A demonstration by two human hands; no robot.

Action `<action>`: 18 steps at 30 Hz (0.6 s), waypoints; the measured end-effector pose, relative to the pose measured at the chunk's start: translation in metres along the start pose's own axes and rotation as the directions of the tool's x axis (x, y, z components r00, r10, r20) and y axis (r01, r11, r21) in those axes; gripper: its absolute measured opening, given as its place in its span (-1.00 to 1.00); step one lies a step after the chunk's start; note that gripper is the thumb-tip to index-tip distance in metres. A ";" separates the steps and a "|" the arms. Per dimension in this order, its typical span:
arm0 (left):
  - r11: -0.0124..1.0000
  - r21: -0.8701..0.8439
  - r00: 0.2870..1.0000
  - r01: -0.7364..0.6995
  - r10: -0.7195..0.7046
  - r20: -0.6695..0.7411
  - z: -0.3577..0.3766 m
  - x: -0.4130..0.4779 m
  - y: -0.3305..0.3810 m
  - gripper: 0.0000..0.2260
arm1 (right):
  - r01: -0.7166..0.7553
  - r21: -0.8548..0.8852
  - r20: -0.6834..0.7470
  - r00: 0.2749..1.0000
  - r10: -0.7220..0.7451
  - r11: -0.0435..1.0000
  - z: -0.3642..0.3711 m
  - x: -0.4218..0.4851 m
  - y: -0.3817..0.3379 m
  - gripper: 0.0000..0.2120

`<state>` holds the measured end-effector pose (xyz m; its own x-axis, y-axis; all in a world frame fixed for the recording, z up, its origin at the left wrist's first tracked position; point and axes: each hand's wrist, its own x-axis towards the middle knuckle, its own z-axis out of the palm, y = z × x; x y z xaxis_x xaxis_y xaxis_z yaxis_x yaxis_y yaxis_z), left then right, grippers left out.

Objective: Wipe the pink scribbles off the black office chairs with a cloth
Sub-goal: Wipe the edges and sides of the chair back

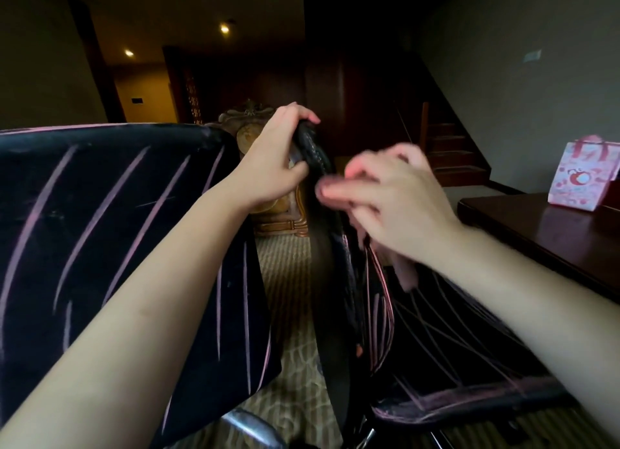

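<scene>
Right hand [389,200] blurring, hiding most of cloth [404,272]; left chair [100,230] running off left edge; bag [583,177] clipping at right edge

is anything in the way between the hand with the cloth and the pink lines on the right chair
Nothing visible. The right hand has the cloth up at the right chair's backrest, beside its pink lines. The left hand grips the backrest's top edge, above the wiping area.

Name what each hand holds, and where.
Left hand grips chair backrest by its top edge; right hand, blurred, has a pinkish cloth under it; grip unclear.
</scene>
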<state>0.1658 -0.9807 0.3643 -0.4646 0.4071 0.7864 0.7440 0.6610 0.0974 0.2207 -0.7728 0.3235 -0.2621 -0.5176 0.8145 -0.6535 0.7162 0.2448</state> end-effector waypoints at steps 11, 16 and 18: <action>1.000 -0.013 0.998 -0.018 0.017 -0.060 0.004 -0.002 0.006 -0.56 | -0.082 0.050 0.011 0.997 0.082 0.995 0.006 -0.020 -0.003 -0.68; 0.999 -0.035 0.998 -0.004 0.002 -0.056 0.003 -0.005 0.010 -0.59 | -0.068 -0.002 -0.033 0.997 0.068 0.998 -0.012 0.031 -0.007 -0.64; 1.000 -0.026 0.999 0.006 -0.007 -0.052 0.002 -0.007 0.012 -0.57 | -0.075 -0.003 -0.056 0.996 0.075 0.997 -0.009 0.038 -0.008 -0.64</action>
<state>0.1770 -0.9743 0.3584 -0.4444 0.3686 0.8165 0.7536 0.6467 0.1182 0.2223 -0.7935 0.3573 -0.2701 -0.4351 0.8589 -0.6295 0.7548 0.1844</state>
